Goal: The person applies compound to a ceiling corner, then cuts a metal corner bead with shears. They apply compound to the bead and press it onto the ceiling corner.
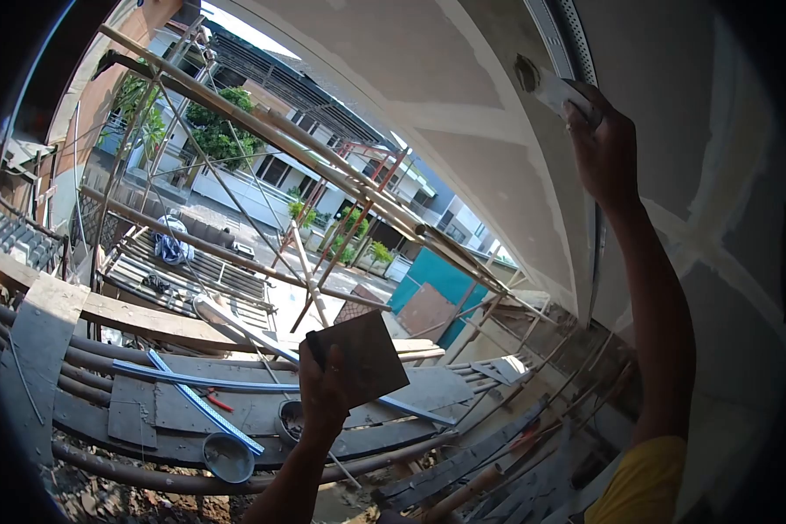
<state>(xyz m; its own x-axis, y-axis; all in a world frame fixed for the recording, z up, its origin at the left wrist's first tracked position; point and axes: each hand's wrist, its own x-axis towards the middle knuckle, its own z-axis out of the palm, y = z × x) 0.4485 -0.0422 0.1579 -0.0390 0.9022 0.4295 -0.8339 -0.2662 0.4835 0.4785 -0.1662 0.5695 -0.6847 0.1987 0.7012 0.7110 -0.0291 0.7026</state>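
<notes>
Above scaffold planks [157, 321] hangs a pale-seamed ceiling [463, 65].

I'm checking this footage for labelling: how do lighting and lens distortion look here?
Head view: fisheye distortion bows the long, round brown pole near the bottom, and the corners fade to black; head view again: sunlight brightens the white wall across the street, while the left hand, right hand and grey ceiling panels sit in shade.

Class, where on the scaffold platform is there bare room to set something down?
Free: gray panel right of the left hand, along the long blue strip; leftmost plank, beyond its thin rod. Crowded: around the red-handled tool, short blue strip and bucket.
</notes>
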